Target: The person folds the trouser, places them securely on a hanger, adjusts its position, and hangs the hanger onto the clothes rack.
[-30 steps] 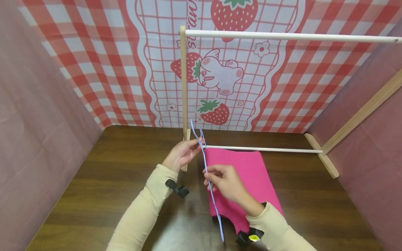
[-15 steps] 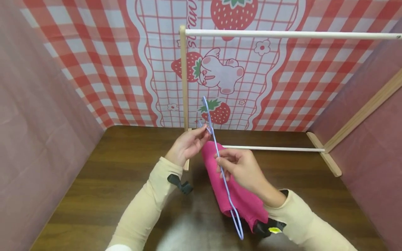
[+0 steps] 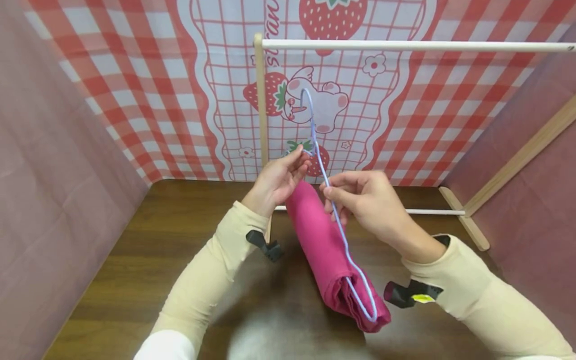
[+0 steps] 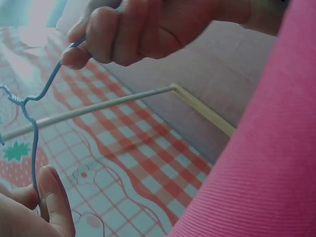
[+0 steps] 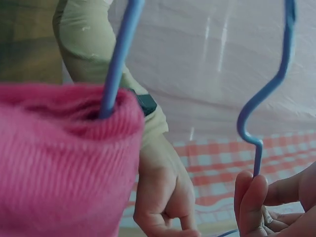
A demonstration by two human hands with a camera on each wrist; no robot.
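Note:
A light blue wire hanger [image 3: 338, 225] is held up above the table, its hook pointing toward the back wall. Pink fabric [image 3: 310, 235], ribbed in the wrist views, hangs folded over the hanger's bottom bar. My left hand [image 3: 278, 184] pinches one sloping side of the wire. The other side is pinched between thumb and fingers of my right hand [image 3: 371, 202]. In the left wrist view the twisted neck [image 4: 16, 100] of the hanger shows between both hands. From the right wrist, one wire end enters the fabric's fold [image 5: 106, 111]; the bar inside is hidden.
Behind the hands stands a rack with a white top rod [image 3: 405, 45], a wooden left post [image 3: 262, 100] and a slanting right post [image 3: 522, 160]. A low white rod [image 3: 434, 212] joins its feet. Checked strawberry cloth [image 3: 148, 100] covers the back wall above the brown table [image 3: 117, 280].
Both hands have risen with the hanger, the right one also moving rightward. The pink fabric, earlier spread on the table, has lifted and now hangs in a fold over the hanger.

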